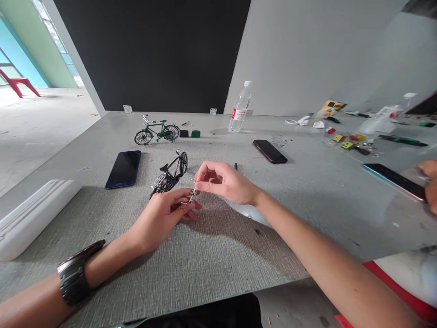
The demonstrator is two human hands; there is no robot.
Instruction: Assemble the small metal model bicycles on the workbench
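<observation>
Between my two hands is a small silver model-bicycle handlebar (193,195), its thin bars partly covered by fingers. My left hand (172,207) pinches its lower end, thumb on top. The fingertips of my right hand (218,182) close on its upper end. Just behind my left hand a black model bicycle (174,171) stands on the table, its rear partly hidden by that hand; no full handlebar shows clearly on it. Farther back stands a green model bicycle (157,131) with silver handlebars, beside a black small case (184,133) and a green small case (195,133).
A blue phone (123,168) and a white rounded case (37,216) lie at left. At right are a dark phone (270,151), a water bottle (240,108) and several small toy parts (348,145). Another person's hand (430,182) holds a phone (394,181) at the right edge.
</observation>
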